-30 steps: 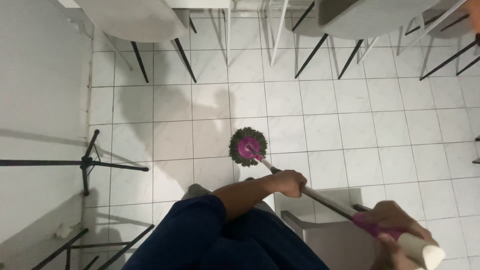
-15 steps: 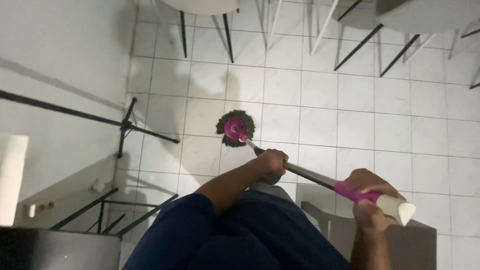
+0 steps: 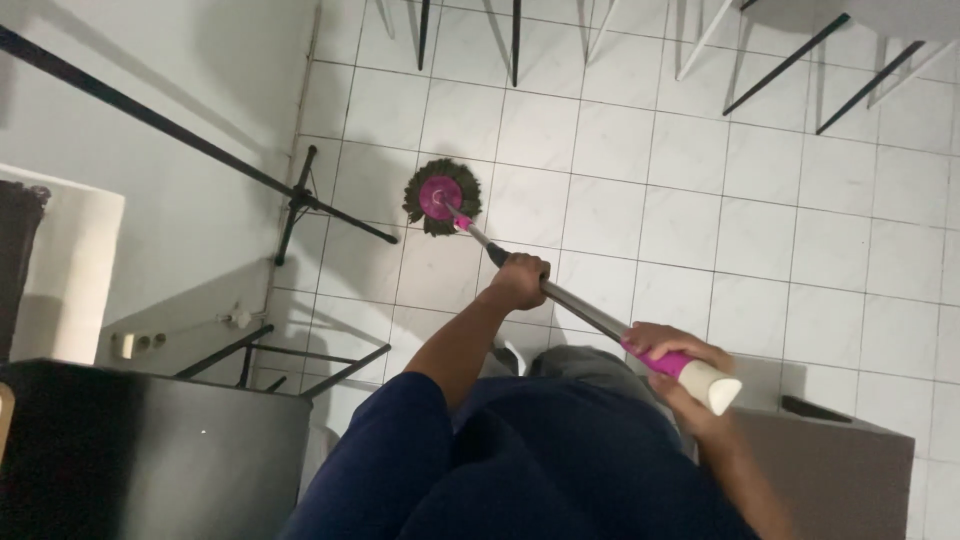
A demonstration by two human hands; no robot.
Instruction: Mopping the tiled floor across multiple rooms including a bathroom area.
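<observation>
Between the two hands runs one mop (image 3: 560,295), its metal shaft slanting up and away from the person toward the wall side. Left hand (image 3: 520,281): fingers wrapped closed around the grey shaft, about midway along it. Right hand (image 3: 672,356): closed around the pink grip near the top end, just below the white cap that juts out past the fingers. One round mop head (image 3: 441,198), dark fringe around a pink disc, lies flat on the white tiled floor (image 3: 780,230), well beyond the left hand. One black tripod stand (image 3: 300,200) is planted just left of the mop head, a long pole rising from it across the wall; its nearest foot lies close to the fringe but apart from it. Several dark and white chair legs (image 3: 780,65) stand farther off, beyond both hands. Left of the left arm sits one dark cabinet top (image 3: 150,450), with black rods on the floor beside it. Right of the right hand, one grey-brown box-like surface (image 3: 830,470) is partly seen. No containers are in view.
</observation>
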